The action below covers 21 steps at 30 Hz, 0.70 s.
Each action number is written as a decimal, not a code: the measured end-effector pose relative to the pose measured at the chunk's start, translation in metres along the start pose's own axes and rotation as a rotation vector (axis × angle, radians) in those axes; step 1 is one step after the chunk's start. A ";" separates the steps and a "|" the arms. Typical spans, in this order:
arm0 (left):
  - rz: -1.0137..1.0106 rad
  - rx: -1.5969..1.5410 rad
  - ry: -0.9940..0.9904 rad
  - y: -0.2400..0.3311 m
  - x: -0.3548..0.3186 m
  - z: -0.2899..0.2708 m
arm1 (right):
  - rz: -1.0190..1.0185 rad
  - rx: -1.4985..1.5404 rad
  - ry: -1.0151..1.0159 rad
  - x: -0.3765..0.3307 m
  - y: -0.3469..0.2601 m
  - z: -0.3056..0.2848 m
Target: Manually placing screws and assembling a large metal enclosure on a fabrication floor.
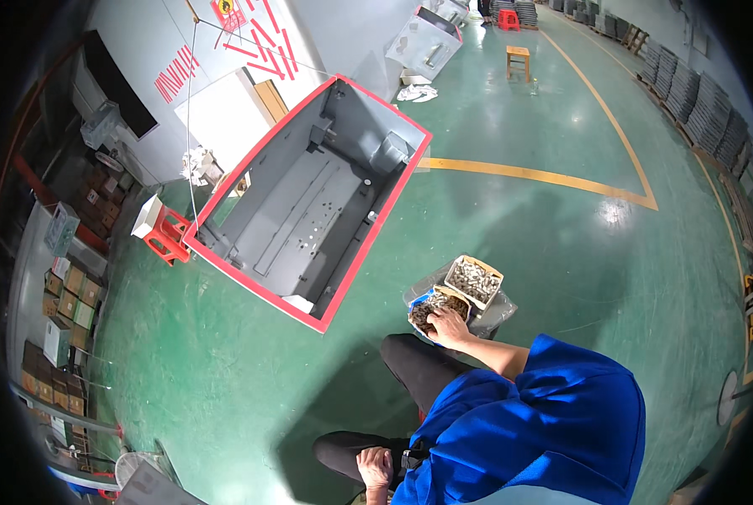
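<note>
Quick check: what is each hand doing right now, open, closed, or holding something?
Left hand: rests on the knee, holds nothing.
Right hand: reaching into the box of dark screws; grip cannot be told.

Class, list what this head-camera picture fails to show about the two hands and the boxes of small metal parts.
- Right hand, head view: fingers buried in the near box; any grip hidden.
- Left hand: partly cut off by the lower edge.
- Parts in the far box: too small to identify.

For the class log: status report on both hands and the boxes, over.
Right hand in the dark-screw box, fingers buried. Left hand resting on knee. Second box beside, untouched. Nothing blocking.
</note>
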<state>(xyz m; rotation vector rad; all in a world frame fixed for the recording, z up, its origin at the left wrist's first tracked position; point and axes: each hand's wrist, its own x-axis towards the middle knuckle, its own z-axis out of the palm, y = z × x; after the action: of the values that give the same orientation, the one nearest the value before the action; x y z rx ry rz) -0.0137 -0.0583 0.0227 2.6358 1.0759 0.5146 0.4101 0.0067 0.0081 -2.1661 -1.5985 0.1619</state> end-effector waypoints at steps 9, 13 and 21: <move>0.007 -0.170 -0.153 0.035 0.008 -0.013 | 0.025 0.012 -0.069 -0.001 0.003 0.002; -0.141 -0.327 -0.185 0.045 -0.003 -0.006 | 0.015 0.005 -0.104 0.001 0.001 0.003; -0.196 -0.325 -0.246 0.056 0.001 -0.011 | 0.006 -0.046 -0.060 0.001 0.008 0.012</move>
<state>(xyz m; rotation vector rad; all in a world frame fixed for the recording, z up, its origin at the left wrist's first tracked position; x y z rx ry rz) 0.0170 -0.0957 0.0525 2.2161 1.0573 0.2851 0.4134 0.0095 -0.0061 -2.2209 -1.6439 0.1950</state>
